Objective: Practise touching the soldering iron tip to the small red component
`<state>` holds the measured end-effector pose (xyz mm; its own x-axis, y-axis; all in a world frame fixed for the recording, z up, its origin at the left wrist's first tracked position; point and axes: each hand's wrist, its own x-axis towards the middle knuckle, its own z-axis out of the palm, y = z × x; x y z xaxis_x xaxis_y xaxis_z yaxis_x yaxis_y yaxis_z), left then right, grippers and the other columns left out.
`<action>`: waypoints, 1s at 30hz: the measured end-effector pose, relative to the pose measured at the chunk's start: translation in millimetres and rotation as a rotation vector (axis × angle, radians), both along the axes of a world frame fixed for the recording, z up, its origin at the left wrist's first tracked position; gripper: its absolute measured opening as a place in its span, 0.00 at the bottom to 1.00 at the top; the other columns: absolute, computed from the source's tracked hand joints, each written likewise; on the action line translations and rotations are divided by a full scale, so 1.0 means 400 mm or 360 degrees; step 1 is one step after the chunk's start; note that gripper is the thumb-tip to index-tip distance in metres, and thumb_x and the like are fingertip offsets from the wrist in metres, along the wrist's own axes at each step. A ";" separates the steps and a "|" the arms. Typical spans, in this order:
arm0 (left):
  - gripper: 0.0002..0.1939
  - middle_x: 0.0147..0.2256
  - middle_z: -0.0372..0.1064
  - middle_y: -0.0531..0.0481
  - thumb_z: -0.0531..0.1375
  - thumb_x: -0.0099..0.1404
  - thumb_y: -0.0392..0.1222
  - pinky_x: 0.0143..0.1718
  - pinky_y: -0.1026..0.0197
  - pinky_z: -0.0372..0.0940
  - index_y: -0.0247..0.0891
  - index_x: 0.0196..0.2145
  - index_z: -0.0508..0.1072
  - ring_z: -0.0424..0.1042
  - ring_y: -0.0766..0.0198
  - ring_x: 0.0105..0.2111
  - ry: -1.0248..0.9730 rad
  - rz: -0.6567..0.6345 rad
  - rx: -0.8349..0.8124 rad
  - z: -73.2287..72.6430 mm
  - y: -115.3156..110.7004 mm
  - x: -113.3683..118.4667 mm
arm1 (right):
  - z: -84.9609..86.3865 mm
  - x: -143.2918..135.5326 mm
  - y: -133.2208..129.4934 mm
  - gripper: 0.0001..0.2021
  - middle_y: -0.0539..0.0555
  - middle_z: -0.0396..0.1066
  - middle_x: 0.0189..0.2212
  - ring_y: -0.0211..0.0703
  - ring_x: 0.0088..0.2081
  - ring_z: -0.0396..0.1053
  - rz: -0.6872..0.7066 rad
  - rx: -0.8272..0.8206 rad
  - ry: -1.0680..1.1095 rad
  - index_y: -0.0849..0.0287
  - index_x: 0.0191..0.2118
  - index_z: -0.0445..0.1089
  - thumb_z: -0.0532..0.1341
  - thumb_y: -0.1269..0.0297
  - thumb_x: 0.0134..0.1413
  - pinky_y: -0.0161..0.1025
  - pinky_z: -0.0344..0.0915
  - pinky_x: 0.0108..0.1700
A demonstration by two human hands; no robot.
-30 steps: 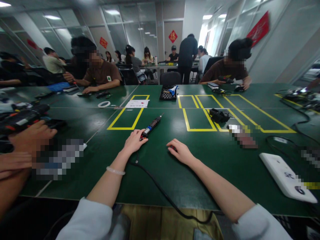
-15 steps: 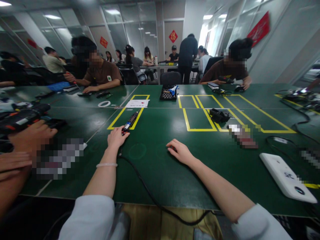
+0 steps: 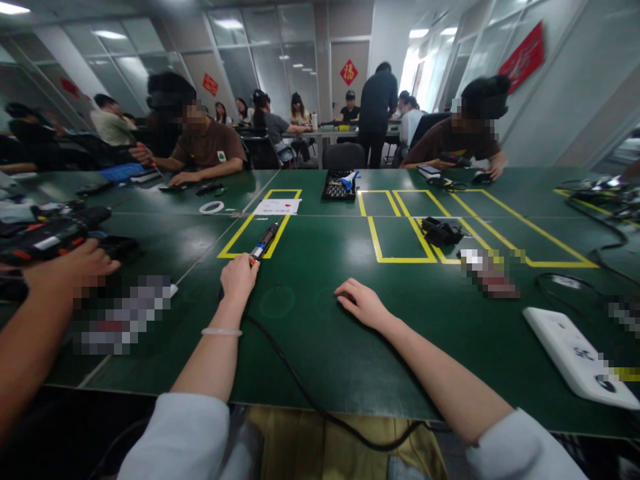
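Note:
My left hand (image 3: 239, 277) is closed round the near end of a dark, pen-like electric tool (image 3: 265, 241), whose tip points away over a yellow tape outline. A black cable (image 3: 290, 370) runs from beside that hand to the table's front edge. Further right, my right hand (image 3: 363, 303) rests on the green table (image 3: 310, 333) with its fingers curled; what they hold, if anything, is too small to make out. Beyond the tool, a white paper card (image 3: 278, 207) lies across the yellow tape.
A black tray with small parts (image 3: 339, 187) stands at the back. A black device (image 3: 442, 231) and a white power bank (image 3: 580, 357) lie to the right. Another person's hand (image 3: 75, 270) is beside a power drill (image 3: 50, 237) at left. Two people sit across the table.
My left hand has moved slightly forward along the tool and now covers its near end. At the left, one of the neighbour's hands has left the view. My right hand has stayed in place.

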<state>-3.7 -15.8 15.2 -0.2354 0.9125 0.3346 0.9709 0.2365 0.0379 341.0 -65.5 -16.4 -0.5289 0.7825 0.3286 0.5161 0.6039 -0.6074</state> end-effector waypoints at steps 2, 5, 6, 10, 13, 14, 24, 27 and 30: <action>0.14 0.40 0.72 0.41 0.50 0.68 0.48 0.40 0.54 0.62 0.38 0.40 0.70 0.71 0.50 0.41 -0.0020 -0.0067 0.0127 0.000 -0.003 0.008 | 0.000 0.000 0.000 0.07 0.53 0.68 0.40 0.38 0.37 0.67 0.0003 -0.0005 -0.0001 0.57 0.43 0.69 0.56 0.67 0.61 0.35 0.63 0.41; 0.14 0.41 0.72 0.43 0.50 0.69 0.49 0.41 0.56 0.62 0.38 0.42 0.69 0.71 0.54 0.41 -0.0253 -0.0244 0.0304 0.000 -0.005 0.037 | 0.001 -0.001 0.001 0.07 0.53 0.68 0.39 0.38 0.37 0.67 0.0004 -0.0006 0.0000 0.57 0.43 0.70 0.56 0.67 0.61 0.35 0.63 0.41; 0.14 0.40 0.72 0.44 0.51 0.68 0.49 0.41 0.58 0.63 0.38 0.42 0.69 0.71 0.56 0.40 -0.0394 -0.0357 0.0312 0.000 -0.006 0.053 | 0.001 -0.001 0.001 0.07 0.53 0.68 0.39 0.38 0.37 0.67 0.0003 -0.0004 0.0000 0.57 0.43 0.70 0.56 0.67 0.61 0.35 0.63 0.41; 0.14 0.36 0.72 0.48 0.55 0.66 0.51 0.40 0.61 0.65 0.37 0.39 0.70 0.71 0.61 0.36 -0.0958 -0.0947 0.0077 -0.007 -0.020 0.142 | 0.000 0.000 0.002 0.07 0.53 0.68 0.40 0.38 0.37 0.68 -0.0002 0.0012 -0.0010 0.57 0.43 0.70 0.56 0.67 0.61 0.35 0.63 0.41; 0.15 0.38 0.72 0.48 0.57 0.64 0.51 0.38 0.62 0.65 0.37 0.41 0.73 0.71 0.62 0.37 -0.1196 -0.1184 -0.0201 -0.012 -0.041 0.216 | -0.002 -0.001 0.004 0.08 0.53 0.68 0.39 0.38 0.37 0.68 0.0006 0.0019 -0.0009 0.57 0.44 0.69 0.56 0.67 0.61 0.35 0.63 0.41; 0.15 0.39 0.72 0.48 0.58 0.64 0.50 0.39 0.62 0.65 0.37 0.42 0.74 0.71 0.62 0.38 -0.1245 -0.1243 -0.0293 -0.014 -0.049 0.237 | -0.003 -0.001 0.004 0.09 0.53 0.68 0.39 0.38 0.37 0.68 0.0007 0.0017 -0.0006 0.57 0.46 0.69 0.56 0.67 0.61 0.36 0.63 0.41; 0.22 0.40 0.70 0.47 0.59 0.64 0.47 0.41 0.61 0.63 0.35 0.54 0.67 0.70 0.63 0.38 -0.1800 -0.1545 -0.0838 -0.024 -0.100 0.333 | -0.002 -0.015 -0.001 0.09 0.53 0.69 0.39 0.40 0.38 0.67 0.0083 0.0085 -0.0049 0.56 0.45 0.67 0.60 0.66 0.59 0.35 0.62 0.40; 0.21 0.36 0.70 0.49 0.59 0.64 0.47 0.39 0.62 0.63 0.35 0.52 0.67 0.69 0.65 0.36 -0.1856 -0.1531 -0.0846 -0.025 -0.101 0.334 | -0.001 -0.017 -0.002 0.06 0.53 0.69 0.38 0.40 0.37 0.67 0.0060 0.0077 -0.0057 0.57 0.42 0.67 0.58 0.65 0.60 0.35 0.62 0.39; 0.17 0.35 0.70 0.49 0.59 0.65 0.47 0.39 0.63 0.63 0.35 0.48 0.67 0.70 0.65 0.36 -0.1821 -0.1502 -0.0787 -0.026 -0.104 0.335 | -0.002 -0.017 0.000 0.06 0.53 0.70 0.36 0.39 0.35 0.66 0.0019 0.0029 -0.0062 0.59 0.41 0.67 0.59 0.64 0.60 0.35 0.61 0.38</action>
